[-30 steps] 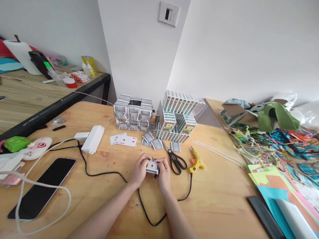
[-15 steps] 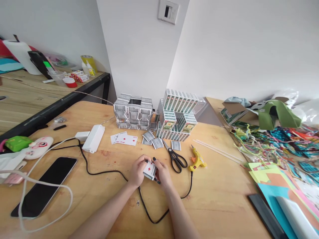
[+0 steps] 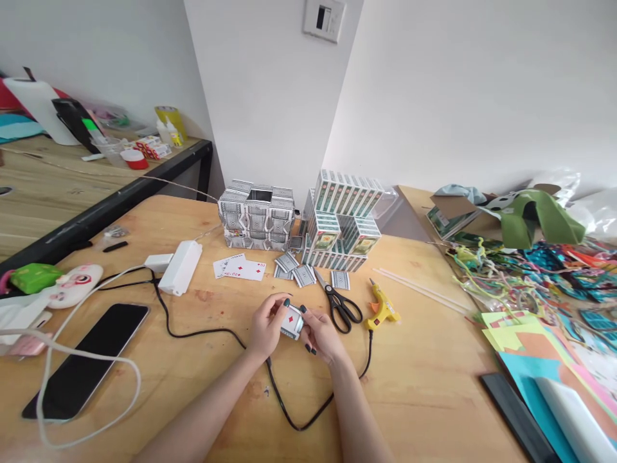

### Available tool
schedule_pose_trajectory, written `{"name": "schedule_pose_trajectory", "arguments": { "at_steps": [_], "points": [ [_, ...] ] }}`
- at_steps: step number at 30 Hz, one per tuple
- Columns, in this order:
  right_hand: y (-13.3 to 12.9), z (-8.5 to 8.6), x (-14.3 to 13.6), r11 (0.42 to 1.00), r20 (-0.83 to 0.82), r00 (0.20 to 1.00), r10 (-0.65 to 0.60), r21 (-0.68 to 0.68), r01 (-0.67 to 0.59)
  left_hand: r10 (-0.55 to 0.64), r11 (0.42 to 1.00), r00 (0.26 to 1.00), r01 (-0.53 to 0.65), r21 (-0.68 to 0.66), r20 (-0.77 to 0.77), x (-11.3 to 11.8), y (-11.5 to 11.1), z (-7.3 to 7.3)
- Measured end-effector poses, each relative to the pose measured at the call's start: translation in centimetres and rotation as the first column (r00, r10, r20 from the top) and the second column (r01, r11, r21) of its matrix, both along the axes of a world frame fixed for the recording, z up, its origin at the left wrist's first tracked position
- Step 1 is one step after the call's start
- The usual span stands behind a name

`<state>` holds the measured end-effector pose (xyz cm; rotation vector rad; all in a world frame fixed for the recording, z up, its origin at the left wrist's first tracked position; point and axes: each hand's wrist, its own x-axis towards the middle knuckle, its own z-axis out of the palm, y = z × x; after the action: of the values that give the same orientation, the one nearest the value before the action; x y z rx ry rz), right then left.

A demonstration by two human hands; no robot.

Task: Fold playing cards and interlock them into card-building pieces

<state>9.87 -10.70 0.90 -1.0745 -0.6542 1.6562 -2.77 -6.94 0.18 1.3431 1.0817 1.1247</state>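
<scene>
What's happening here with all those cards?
Someone's left hand and right hand are holding a small folded card piece with a red diamond on it, just above the table. Black scissors and a yellow glue gun lie to the right. Behind are a boxy thing made of cards and a stack of small boxes.

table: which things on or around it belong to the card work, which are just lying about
Likely belong: held card piece, loose cards, card-covered box, scissors, glue gun

Likely just lying about: phone, green fabric, blue paper
</scene>
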Motion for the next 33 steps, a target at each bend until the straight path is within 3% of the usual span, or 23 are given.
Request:
{"name": "schedule_pose_trajectory", "arguments": {
  "at_steps": [8, 12, 22, 28, 33],
  "points": [
    [0.2, -0.5, 0.1, 0.986, 0.325, 0.942, -0.081, 0.167, 0.028, -0.048, 0.975, 0.989, 0.077, -0.207, 0.142, 0.6, 0.5, -0.3],
    [0.3, -0.7, -0.4, 0.982, 0.359, 0.927, -0.104, 0.187, 0.038, -0.057, 0.966, 0.971, 0.113, -0.234, 0.234, 0.6, 0.7, -0.6],
    [-0.1, 0.2, -0.7, 0.971, 0.397, 0.911, -0.113, 0.239, 0.016, -0.075, 0.989, 0.997, 0.074, -0.131, -0.007, 0.5, 0.4, -1.2],
    [-0.1, 0.0, -1.2, 0.965, 0.416, 0.895, -0.162, 0.255, 0.057, -0.043, 0.999, 0.993, 0.041, -0.022, -0.108, 0.5, 0.4, -1.3],
    [0.0, -0.3, -1.2, 0.969, 0.347, 0.926, -0.151, 0.237, 0.069, 0.014, 0.998, 0.979, -0.001, 0.066, -0.201, 0.4, 0.3, -1.1]
  ]
}}
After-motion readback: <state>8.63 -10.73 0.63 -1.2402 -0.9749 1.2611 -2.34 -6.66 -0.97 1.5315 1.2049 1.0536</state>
